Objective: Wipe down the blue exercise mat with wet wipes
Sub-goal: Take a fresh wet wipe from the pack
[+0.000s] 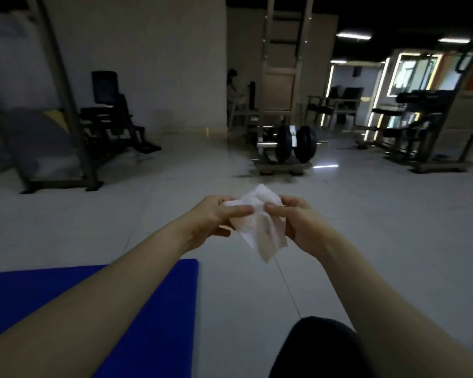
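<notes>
Gym floor (137, 214); wipe (260, 230), corner down, between left hand (212, 219) and right hand (302, 222)

Both your bare forearms reach forward, hands raised and close together. Your left hand (215, 218) pinches the wipe (260, 233) from its left, your right hand (301, 223) from its right, thumbs toward you.

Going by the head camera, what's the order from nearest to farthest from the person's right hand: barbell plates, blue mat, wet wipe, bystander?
1. Wet wipe: pinched by the right hand itself.
2. Blue mat: on the floor, lower left.
3. Barbell plates: ahead, across the floor.
4. Bystander: far back, by the wall.
</notes>
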